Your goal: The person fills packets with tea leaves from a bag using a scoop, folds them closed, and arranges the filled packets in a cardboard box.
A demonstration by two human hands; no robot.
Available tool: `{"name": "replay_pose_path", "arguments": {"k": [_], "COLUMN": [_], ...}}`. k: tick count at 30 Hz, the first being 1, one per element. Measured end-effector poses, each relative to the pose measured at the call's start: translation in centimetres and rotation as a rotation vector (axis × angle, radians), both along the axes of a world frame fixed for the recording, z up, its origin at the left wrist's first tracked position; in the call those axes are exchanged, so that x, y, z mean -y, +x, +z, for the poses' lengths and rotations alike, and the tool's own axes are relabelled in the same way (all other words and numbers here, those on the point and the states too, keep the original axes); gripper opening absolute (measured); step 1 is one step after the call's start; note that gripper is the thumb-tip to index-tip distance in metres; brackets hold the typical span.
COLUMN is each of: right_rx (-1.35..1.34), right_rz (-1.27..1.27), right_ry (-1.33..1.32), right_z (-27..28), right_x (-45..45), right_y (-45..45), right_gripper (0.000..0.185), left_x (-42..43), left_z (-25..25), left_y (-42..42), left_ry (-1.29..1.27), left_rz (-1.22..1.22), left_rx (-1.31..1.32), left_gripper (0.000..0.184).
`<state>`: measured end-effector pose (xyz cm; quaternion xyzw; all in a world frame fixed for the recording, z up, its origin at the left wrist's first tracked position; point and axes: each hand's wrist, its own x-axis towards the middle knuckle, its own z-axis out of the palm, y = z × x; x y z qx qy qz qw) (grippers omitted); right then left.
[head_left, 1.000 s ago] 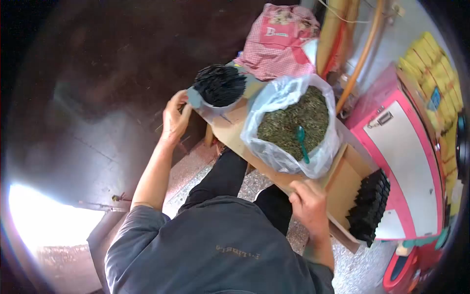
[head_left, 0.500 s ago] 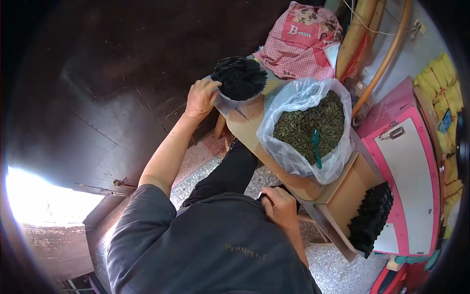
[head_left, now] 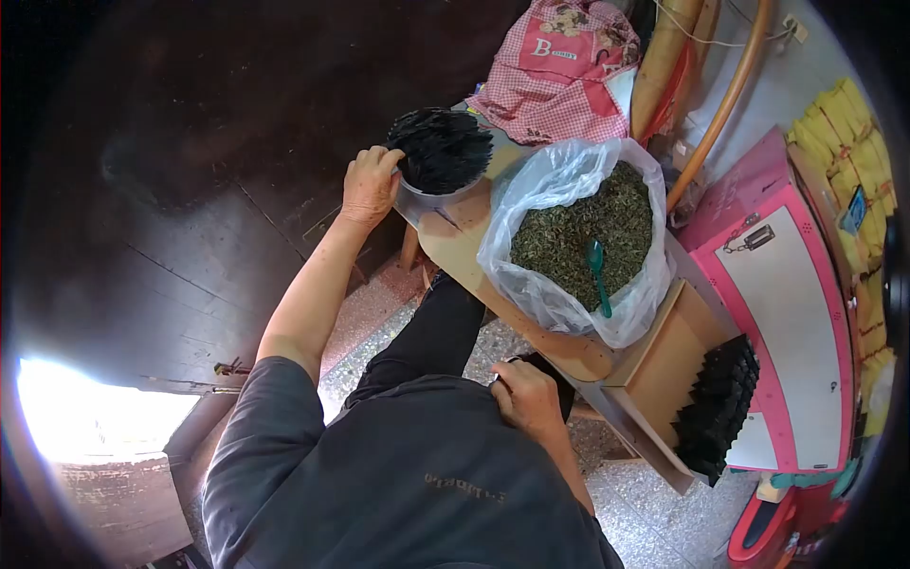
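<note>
My left hand is at the near left side of a round tub packed with thin black pieces. Its fingers bend over the tub's rim, their tips touching the edge beside the black pieces. Close to my lap, my right hand is curled closed; whatever its fingers hold is mostly hidden, with only something dark showing at them. Between the hands and to the right stands an open clear plastic bag full of dried green leaves. A green plastic spoon lies on the leaves.
The tub and bag stand on a narrow wooden bench. Beyond the bag, an open cardboard box holds a row of black packets. A pink-and-white cabinet is at right. A pink checked cloth bag lies at the back.
The whole view has shifted slightly, so the bench and things on it appear farther left and a little higher. Both hands keep much the same pose and place.
</note>
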<state>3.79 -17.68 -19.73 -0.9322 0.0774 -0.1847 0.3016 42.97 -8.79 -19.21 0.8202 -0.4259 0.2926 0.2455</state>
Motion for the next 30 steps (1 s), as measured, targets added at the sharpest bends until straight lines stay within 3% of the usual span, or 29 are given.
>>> {"name": "replay_pose_path", "arguments": {"k": [5, 16, 23, 30], "right_rx": [-0.038, -0.057, -0.116, -0.072], "right_rz": [-0.002, -0.007, -0.03, -0.032], "right_ry": [0.009, 0.012, 0.012, 0.02], "right_z": [-0.3, -0.8, -0.7, -0.1], "right_x": [0.1, 0.0, 0.3, 0.4], "right_y": [-0.1, -0.1, -0.5, -1.0], "right_gripper": [0.024, 0.025, 0.024, 0.024], "left_x": [0.5, 1.1, 0.8, -1.3], "left_z": [0.0, 0.6, -0.4, 4.5], "left_y": [0.6, 0.4, 0.9, 0.9], "left_ry": [-0.013, 0.062, 0.097, -0.139], "left_rz": [-0.02, 0.096, 0.042, 0.078], "left_rx": [0.113, 0.032, 0.054, 0.108], "left_gripper": [0.032, 0.021, 0.016, 0.015]}}
